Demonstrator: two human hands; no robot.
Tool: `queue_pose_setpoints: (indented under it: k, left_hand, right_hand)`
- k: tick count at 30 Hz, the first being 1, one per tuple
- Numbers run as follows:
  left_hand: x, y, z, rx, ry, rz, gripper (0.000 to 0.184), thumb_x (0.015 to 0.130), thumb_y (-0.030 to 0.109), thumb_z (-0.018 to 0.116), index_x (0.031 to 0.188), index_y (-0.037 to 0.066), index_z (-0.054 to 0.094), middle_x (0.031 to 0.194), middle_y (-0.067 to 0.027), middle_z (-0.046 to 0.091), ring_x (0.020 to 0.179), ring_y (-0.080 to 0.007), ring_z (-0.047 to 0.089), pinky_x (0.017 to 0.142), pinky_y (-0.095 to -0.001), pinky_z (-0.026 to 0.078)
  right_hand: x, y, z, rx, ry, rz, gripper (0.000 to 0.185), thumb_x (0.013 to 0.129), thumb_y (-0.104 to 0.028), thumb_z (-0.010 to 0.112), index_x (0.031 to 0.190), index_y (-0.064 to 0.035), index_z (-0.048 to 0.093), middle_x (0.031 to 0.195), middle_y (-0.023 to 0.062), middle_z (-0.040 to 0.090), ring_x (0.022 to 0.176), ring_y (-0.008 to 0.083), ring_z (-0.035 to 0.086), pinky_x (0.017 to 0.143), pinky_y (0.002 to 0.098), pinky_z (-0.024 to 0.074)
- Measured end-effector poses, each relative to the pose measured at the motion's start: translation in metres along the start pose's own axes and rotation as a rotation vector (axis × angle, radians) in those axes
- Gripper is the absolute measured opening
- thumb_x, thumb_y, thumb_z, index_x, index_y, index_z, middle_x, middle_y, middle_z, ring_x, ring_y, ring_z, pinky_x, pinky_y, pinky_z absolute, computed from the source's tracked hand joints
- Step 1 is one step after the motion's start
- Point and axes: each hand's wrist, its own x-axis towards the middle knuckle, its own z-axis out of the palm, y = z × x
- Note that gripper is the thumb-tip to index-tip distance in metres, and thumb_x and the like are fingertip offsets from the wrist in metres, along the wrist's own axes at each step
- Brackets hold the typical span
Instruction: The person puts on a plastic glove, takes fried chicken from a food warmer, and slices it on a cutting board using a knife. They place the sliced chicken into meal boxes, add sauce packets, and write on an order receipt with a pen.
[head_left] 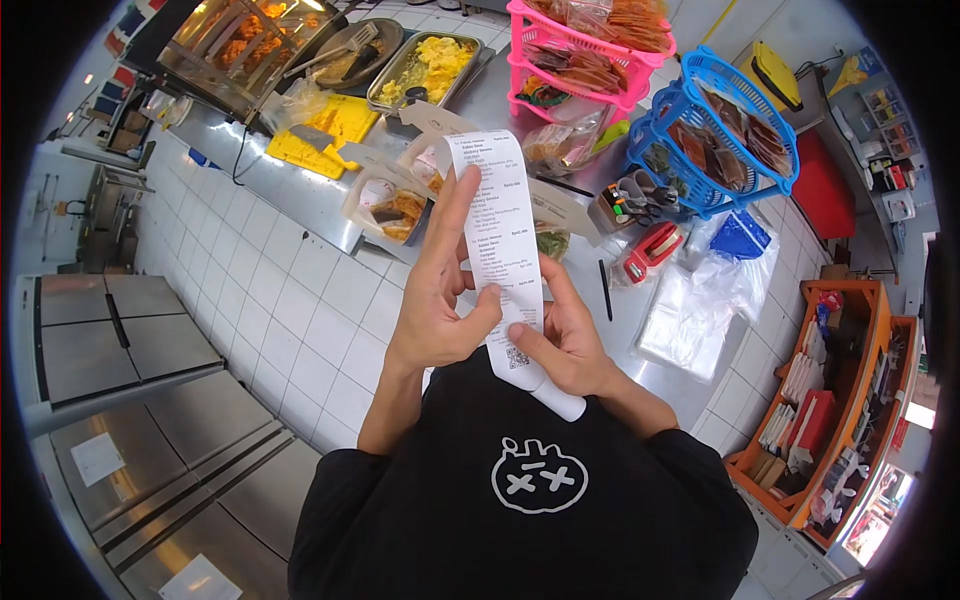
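A long printed receipt (500, 215) with a QR code near its lower end is held up in front of my chest. My left hand (440, 290) pinches its left edge between thumb and fingers, with the fingers pointing up behind and beside the paper. Lower down, my right hand (565, 340) grips the right side, its thumb pressed on the print beside the QR code. The bottom end of the paper curls toward me. Behind the receipt, partly covered by it, stand open food boxes (390, 215) on the metal table.
On the steel table (235, 165) are a yellow cutting board (325, 140), a tray of yellow food (430, 70), a pink basket rack (585, 60), a blue basket rack (715, 135), a red tape dispenser (648, 252), a black pen (605, 290) and clear plastic bags (690, 320). An orange shelf (820, 400) stands right.
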Motion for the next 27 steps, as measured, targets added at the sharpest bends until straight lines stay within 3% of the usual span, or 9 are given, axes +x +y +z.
queue_pose_setpoints:
  k: [3,5,8,10,12,14,17,20,27]
  left_hand:
    - [-0.001,0.002,-0.001,-0.039,0.003,-0.026,0.096,0.075,-0.010,0.049,0.163,0.004,0.013,0.170,-0.0195,0.004,0.148,-0.0304,0.035,0.098,-0.0330,0.054]
    - [-0.001,0.004,-0.003,-0.046,0.003,-0.027,0.097,0.075,-0.010,0.049,0.164,0.004,0.013,0.170,-0.0192,0.003,0.150,-0.0305,0.032,0.098,-0.0328,0.054]
    - [-0.003,0.008,-0.005,-0.035,0.005,-0.018,0.097,0.075,-0.009,0.049,0.164,0.004,0.012,0.170,-0.0189,0.003,0.152,-0.0309,0.027,0.099,-0.0329,0.053]
    - [-0.005,0.010,-0.006,-0.053,0.011,-0.023,0.098,0.075,-0.009,0.050,0.164,0.004,0.012,0.170,-0.0188,0.002,0.153,-0.0312,0.025,0.100,-0.0331,0.053]
    - [-0.007,0.012,-0.006,-0.056,0.018,-0.019,0.098,0.075,-0.008,0.050,0.164,0.005,0.012,0.170,-0.0188,0.002,0.153,-0.0316,0.024,0.100,-0.0335,0.052]
    - [-0.008,0.015,-0.007,-0.053,0.026,-0.014,0.098,0.075,-0.008,0.050,0.164,0.005,0.012,0.170,-0.0187,0.002,0.153,-0.0320,0.024,0.101,-0.0338,0.052]
    - [-0.010,0.018,-0.009,-0.036,0.044,-0.011,0.098,0.075,-0.008,0.051,0.164,0.005,0.012,0.170,-0.0183,0.001,0.153,-0.0326,0.025,0.101,-0.0343,0.052]
    - [-0.011,0.020,-0.011,-0.011,0.058,-0.008,0.098,0.075,-0.008,0.051,0.164,0.005,0.012,0.170,-0.0178,0.001,0.152,-0.0329,0.027,0.102,-0.0350,0.052]
    - [-0.012,0.024,-0.007,0.035,0.062,-0.011,0.098,0.076,-0.009,0.050,0.164,0.005,0.011,0.170,-0.0176,0.003,0.152,-0.0329,0.028,0.101,-0.0365,0.053]
  right_hand:
    - [-0.005,0.000,-0.007,-0.040,-0.074,-0.055,0.071,0.102,-0.003,0.051,0.160,-0.0058,0.009,0.131,0.0182,0.061,0.116,0.0179,0.063,0.086,0.0332,0.0528]
    - [-0.005,0.001,-0.036,-0.220,0.015,-0.147,0.060,0.104,-0.010,0.051,0.157,-0.0046,0.023,0.126,0.0147,0.062,0.115,0.0197,0.062,0.087,0.0345,0.0534]
    - [0.014,-0.024,-0.118,-0.501,0.439,-0.454,0.035,0.105,-0.017,0.051,0.137,-0.0015,0.051,0.121,0.0132,0.064,0.107,0.0196,0.064,0.086,0.0333,0.0546]
    - [0.012,-0.044,-0.195,-0.728,0.734,-0.385,0.030,0.104,-0.022,0.054,0.120,0.0017,0.065,0.111,0.0106,0.070,0.102,0.0193,0.066,0.086,0.0320,0.0542]
    - [0.001,-0.054,-0.289,-1.080,0.818,-0.098,0.035,0.102,-0.024,0.056,0.118,0.0058,0.067,0.115,0.0142,0.072,0.102,0.0234,0.068,0.091,0.0349,0.0528]
    - [-0.011,-0.058,-0.361,-1.285,0.729,0.266,0.041,0.099,-0.024,0.054,0.122,0.0080,0.066,0.123,0.0208,0.070,0.111,0.0316,0.067,0.100,0.0382,0.0489]
    - [-0.029,-0.024,-0.477,-1.354,0.535,0.371,0.049,0.096,-0.025,0.053,0.133,0.0065,0.060,0.135,0.0257,0.063,0.126,0.0380,0.059,0.109,0.0398,0.0424]
    - [-0.014,-0.011,-0.477,-1.364,0.507,0.313,0.058,0.091,-0.016,0.054,0.144,0.0062,0.050,0.149,0.0251,0.052,0.140,0.0366,0.048,0.117,0.0389,0.0349]
    - [0.012,0.030,-0.527,-1.561,0.600,0.296,0.069,0.100,-0.037,0.053,0.153,0.0029,0.036,0.152,0.0296,0.044,0.144,0.0416,0.041,0.119,0.0438,0.0320]
